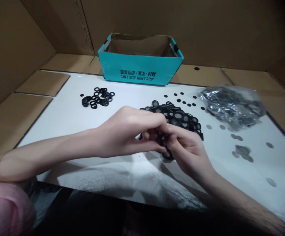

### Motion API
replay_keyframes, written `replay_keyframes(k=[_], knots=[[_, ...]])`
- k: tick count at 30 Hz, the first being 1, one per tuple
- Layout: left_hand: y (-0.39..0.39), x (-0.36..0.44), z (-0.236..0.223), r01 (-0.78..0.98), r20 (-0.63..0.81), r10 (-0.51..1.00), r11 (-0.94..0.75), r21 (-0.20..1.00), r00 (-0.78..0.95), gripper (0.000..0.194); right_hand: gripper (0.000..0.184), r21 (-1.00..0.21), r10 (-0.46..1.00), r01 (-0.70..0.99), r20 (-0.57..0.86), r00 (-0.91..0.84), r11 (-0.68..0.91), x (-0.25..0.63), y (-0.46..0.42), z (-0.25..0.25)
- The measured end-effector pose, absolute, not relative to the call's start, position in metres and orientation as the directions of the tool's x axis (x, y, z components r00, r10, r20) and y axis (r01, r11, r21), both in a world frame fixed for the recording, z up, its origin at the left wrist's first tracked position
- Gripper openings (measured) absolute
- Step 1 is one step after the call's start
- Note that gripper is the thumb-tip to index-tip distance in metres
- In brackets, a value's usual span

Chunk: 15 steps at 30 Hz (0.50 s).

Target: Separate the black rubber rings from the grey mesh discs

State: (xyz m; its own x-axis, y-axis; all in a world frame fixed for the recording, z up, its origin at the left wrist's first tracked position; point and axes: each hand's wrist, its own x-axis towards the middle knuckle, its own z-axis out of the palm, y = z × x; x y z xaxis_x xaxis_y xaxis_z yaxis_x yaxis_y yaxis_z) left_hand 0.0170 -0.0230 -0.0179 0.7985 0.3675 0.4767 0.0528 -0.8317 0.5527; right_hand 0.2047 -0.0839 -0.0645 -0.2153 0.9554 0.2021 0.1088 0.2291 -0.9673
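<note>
My left hand point(130, 131) and my right hand point(189, 147) meet over the near side of a pile of black rings with grey centres point(179, 116). Both hands are closed, fingertips pinched together around a small black ring point(162, 139), which the fingers partly cover. Just below the fingertips lie more black rings point(167, 154), at the pile's near edge. Farther left on the white table sits a smaller heap of black rings with open centres point(98, 97).
A turquoise cardboard box point(139, 68) stands at the back. To the right rests a clear plastic bag point(233, 106) of dark pieces. Small black discs point(184, 102) and thin grey discs point(243, 150) lie scattered on the white table point(66, 131). Cardboard walls point(218, 32) enclose it.
</note>
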Motion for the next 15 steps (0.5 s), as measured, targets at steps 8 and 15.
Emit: replay_keyframes(k=[8,15], knots=[[-0.027,0.019,-0.035,0.175,0.594,0.266,-0.962,0.208,0.759,0.01,0.011,-0.778,0.916,0.491,0.381,-0.13,0.393,0.197,-0.093,-0.052],[-0.025,0.021,-0.039,0.182,0.623,0.226,-0.974,0.136,0.748,0.014,0.006,-0.773,0.911,0.486,0.384,-0.154,0.408,0.2,-0.093,-0.056]])
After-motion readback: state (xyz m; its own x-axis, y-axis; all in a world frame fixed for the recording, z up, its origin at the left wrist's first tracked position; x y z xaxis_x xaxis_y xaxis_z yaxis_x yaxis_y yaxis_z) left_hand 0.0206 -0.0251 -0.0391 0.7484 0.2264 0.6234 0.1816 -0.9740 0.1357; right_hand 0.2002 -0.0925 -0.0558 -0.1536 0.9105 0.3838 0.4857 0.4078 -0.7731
